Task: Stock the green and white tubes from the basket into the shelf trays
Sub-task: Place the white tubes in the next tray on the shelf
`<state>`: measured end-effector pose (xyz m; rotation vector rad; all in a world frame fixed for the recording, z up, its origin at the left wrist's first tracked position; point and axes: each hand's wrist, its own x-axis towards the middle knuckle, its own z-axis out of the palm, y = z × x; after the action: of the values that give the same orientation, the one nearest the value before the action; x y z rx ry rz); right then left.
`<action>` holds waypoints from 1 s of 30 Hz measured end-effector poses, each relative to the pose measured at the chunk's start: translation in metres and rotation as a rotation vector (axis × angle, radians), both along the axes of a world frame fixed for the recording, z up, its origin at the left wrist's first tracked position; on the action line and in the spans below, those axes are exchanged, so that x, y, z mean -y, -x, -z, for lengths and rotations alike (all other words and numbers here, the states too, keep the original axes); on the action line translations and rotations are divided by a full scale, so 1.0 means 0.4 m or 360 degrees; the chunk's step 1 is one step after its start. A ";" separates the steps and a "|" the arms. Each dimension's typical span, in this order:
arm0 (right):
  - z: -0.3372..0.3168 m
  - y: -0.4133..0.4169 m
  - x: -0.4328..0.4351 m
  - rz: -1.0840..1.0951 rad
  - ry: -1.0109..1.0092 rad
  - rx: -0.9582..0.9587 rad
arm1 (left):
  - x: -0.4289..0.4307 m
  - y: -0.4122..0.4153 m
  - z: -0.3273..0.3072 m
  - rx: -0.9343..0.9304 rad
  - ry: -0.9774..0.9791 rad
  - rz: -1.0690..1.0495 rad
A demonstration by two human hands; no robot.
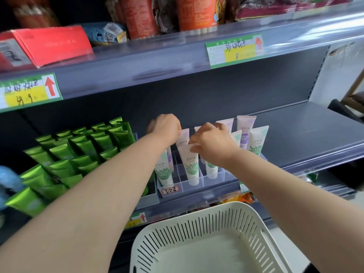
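Pinching green-white tube (190,164) marked 美加净: right hand (215,147); standing in tray (213,184).

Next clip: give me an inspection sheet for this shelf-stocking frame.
Surface: dark shelf carrying clear trays.
Job's things: green and white tubes standing in trays; basket below, no tubes visible in it.
Clutter: green packets left of trays.
Hands: right hand pinches the middle front tube at its top; left hand blurred beside a purple tube, grip unclear.
Cables: nothing seen.
Surroundings: upper shelf with red box, price labels.
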<state>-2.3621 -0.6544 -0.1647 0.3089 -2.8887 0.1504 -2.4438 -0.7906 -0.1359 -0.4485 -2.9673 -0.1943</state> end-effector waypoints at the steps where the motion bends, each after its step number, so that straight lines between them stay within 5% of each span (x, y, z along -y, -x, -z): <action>1: -0.001 -0.002 0.002 -0.0005 -0.0004 0.0014 | 0.006 -0.001 -0.003 0.0020 -0.0048 0.0013; 7: -0.021 -0.005 0.046 -0.0061 0.0081 -0.0040 | 0.085 -0.001 -0.034 -0.0012 -0.0286 0.0064; 30: 0.005 0.024 0.156 -0.0181 -0.0059 0.0008 | 0.154 0.018 0.019 0.0114 -0.0084 -0.0139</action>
<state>-2.3717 -0.7166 -0.1669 0.4801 -2.8824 0.1175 -2.4512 -0.8522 -0.1436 -0.3108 -3.0356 -0.2844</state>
